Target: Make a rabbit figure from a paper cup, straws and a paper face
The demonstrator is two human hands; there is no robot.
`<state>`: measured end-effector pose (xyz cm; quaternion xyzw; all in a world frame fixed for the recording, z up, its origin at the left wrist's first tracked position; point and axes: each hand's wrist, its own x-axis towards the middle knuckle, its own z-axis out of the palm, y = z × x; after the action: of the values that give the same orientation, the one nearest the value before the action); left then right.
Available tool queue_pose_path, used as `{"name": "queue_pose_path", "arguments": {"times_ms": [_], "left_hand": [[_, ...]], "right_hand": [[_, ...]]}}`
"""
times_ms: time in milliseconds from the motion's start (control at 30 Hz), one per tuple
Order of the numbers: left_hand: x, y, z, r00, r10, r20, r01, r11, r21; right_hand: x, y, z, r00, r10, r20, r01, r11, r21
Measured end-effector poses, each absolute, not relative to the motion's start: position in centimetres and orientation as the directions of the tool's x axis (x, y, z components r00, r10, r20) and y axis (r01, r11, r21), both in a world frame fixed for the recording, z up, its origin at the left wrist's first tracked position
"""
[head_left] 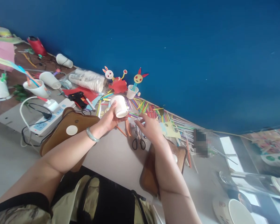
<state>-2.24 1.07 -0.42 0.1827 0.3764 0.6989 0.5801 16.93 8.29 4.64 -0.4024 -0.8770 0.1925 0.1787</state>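
My left hand (110,119) is wrapped round a white paper cup (120,107), which it holds tilted above the table with the bottom end towards me. Just right of the cup, the thumb and fingers of my right hand (150,127) are drawn together. Something small and pale may be between the fingertips, too small to make out. Black-handled scissors (138,143) lie below the right hand, their blades partly hidden by it. Orange strips (127,127) lie beneath the cup. Behind it, a bunny-faced paper figure (109,74) and a red-eared figure (138,78) in a small cup (132,91) stand by the wall.
Coloured craft sticks (151,112) are spread along the blue wall (177,56). Leftward are a hot glue gun (78,99), a stack of cups in plastic (87,81) and a power strip (51,116) with cables. Brown cushions (57,141) lie under my arms.
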Motion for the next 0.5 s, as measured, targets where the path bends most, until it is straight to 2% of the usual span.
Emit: {"name": "queue_pose_path", "arguments": {"times_ms": [33, 100, 200, 267, 333, 400, 467, 500], "left_hand": [[-2.3, 1.1, -0.3, -0.264, 0.946, -0.187, -0.696, -0.052, 0.716], [-2.3, 1.2, -0.2, -0.267, 0.944, -0.193, -0.737, -0.071, 0.672], [-2.2, 1.2, 0.0, -0.236, 0.951, -0.199, -0.785, -0.066, 0.616], [-2.1, 1.1, 0.0, -0.223, 0.954, -0.201, -0.806, -0.064, 0.588], [-2.0, 1.0, 0.1, -0.221, 0.954, -0.204, -0.816, -0.066, 0.574], [-1.8, 0.9, 0.3, -0.231, 0.952, -0.203, -0.82, -0.078, 0.567], [-1.7, 0.9, 0.4, -0.243, 0.949, -0.2, -0.826, -0.094, 0.556], [-1.6, 0.9, 0.5, -0.245, 0.948, -0.203, -0.83, -0.097, 0.549]], "right_hand": [[17.5, 7.4, 5.8, -0.624, 0.752, 0.212, 0.625, 0.643, -0.443], [18.9, 5.3, 8.2, -0.595, 0.693, 0.408, 0.534, 0.72, -0.444], [20.9, 2.4, 11.6, -0.314, 0.618, 0.721, 0.479, 0.759, -0.441], [22.0, 1.9, 13.1, -0.212, 0.566, 0.796, 0.503, 0.762, -0.408], [22.6, 2.9, 13.7, -0.256, 0.617, 0.744, 0.557, 0.723, -0.409], [23.0, 4.9, 13.1, -0.406, 0.705, 0.582, 0.632, 0.677, -0.378], [23.3, 7.0, 11.4, -0.552, 0.793, 0.257, 0.749, 0.607, -0.265], [23.3, 7.7, 10.3, -0.571, 0.818, 0.068, 0.803, 0.574, -0.157]]}}
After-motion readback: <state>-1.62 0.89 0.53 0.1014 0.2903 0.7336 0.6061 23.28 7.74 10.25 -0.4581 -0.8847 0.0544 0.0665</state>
